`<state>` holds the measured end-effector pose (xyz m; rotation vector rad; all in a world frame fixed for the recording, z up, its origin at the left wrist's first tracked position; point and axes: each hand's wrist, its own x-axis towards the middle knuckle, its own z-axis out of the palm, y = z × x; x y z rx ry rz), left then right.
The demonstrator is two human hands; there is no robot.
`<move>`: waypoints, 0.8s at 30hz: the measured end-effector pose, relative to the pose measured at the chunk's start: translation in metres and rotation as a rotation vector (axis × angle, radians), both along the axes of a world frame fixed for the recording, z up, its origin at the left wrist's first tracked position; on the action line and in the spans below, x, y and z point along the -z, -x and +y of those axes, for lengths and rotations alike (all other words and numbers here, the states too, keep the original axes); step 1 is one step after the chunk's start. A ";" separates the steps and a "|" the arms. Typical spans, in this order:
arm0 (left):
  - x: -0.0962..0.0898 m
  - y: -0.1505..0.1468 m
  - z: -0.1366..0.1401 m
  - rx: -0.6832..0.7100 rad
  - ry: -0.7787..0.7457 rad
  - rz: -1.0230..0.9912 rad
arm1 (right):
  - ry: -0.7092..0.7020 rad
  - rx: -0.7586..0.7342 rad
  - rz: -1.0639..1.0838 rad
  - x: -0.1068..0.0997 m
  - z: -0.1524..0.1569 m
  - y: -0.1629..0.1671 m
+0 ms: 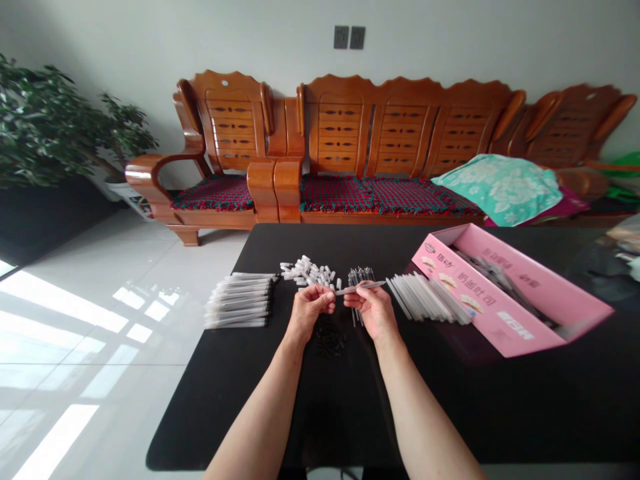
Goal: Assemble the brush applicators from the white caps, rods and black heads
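Note:
Between my hands is a slim translucent pen (353, 289), lying nearly level above the black table. My right hand (375, 310) pinches it along its barrel, the pointed end sticking out to the right. At its left end, the fingertips of my left hand (313, 308) are pressed together; whatever they pinch is too small to make out. White pen caps (310, 272) lie in a loose pile just beyond my left hand. Black small plugs (329, 339) are heaped between my wrists. Pen refills (361, 275) lie partly hidden behind my right hand.
Frosted pens with dark ends (240, 301) form a stack on the left of the black table (240, 407). Clear pen barrels (425, 299) lie to the right, beside a pink box (520, 313) with items inside. A wooden bench (400, 127) stands behind.

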<state>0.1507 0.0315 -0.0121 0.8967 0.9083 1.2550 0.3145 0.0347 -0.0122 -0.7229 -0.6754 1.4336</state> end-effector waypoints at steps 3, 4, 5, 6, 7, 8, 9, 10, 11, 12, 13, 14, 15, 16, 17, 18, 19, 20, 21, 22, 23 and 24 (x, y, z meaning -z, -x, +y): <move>0.000 0.001 0.000 -0.002 0.001 0.004 | 0.000 -0.002 -0.005 -0.001 0.000 0.000; 0.000 0.001 0.001 -0.005 0.002 0.005 | -0.001 -0.003 -0.006 -0.001 0.000 0.000; 0.000 0.001 0.001 -0.008 0.003 0.005 | -0.002 -0.003 -0.007 -0.001 0.000 0.000; 0.000 0.001 0.001 -0.011 0.003 0.005 | -0.003 -0.005 -0.006 -0.001 0.000 0.000; 0.001 0.001 0.001 -0.013 0.003 0.005 | -0.004 -0.005 -0.006 -0.001 0.000 0.000; 0.001 0.001 0.001 -0.013 0.001 0.004 | -0.003 -0.006 -0.005 -0.001 0.000 0.000; 0.001 0.001 0.001 -0.011 0.000 0.003 | -0.002 -0.006 -0.006 0.000 0.000 0.000; 0.001 0.001 0.001 -0.008 0.000 0.002 | 0.000 -0.005 -0.009 0.000 0.000 0.000; 0.002 0.000 0.001 -0.005 -0.002 0.002 | 0.002 -0.004 -0.015 0.000 0.000 0.001; 0.002 0.000 0.001 -0.002 -0.003 0.001 | 0.004 -0.002 -0.023 0.000 0.000 0.001; 0.002 0.000 0.001 -0.001 -0.005 0.000 | 0.004 0.002 -0.033 0.001 0.000 0.001; 0.003 0.000 0.001 -0.002 -0.007 -0.002 | 0.003 0.008 -0.044 0.001 0.000 0.001; 0.003 0.000 0.001 -0.003 -0.007 -0.005 | 0.000 0.014 -0.054 0.001 0.000 0.001; 0.004 0.000 0.001 -0.005 -0.006 -0.009 | -0.002 0.019 -0.062 0.001 0.000 0.001; 0.005 0.000 0.001 -0.006 -0.005 -0.014 | -0.005 0.025 -0.068 0.002 0.000 0.001; 0.005 0.001 0.001 -0.007 -0.003 -0.021 | -0.006 0.029 -0.072 0.002 0.000 0.001; 0.006 0.001 0.001 -0.007 -0.001 -0.029 | -0.007 0.032 -0.075 0.003 0.000 0.001; 0.006 0.001 0.001 -0.004 0.001 -0.036 | -0.009 0.035 -0.077 0.003 0.000 0.001; 0.007 0.001 0.002 0.000 0.002 -0.042 | -0.011 0.038 -0.080 0.003 0.000 0.001; 0.007 0.001 0.002 0.001 0.003 -0.046 | -0.014 0.042 -0.083 0.003 0.000 0.001; 0.007 0.002 0.002 0.001 0.004 -0.049 | -0.017 0.045 -0.086 0.004 0.000 0.001; 0.007 0.002 0.002 -0.001 0.007 -0.049 | -0.020 0.047 -0.089 0.004 0.000 0.002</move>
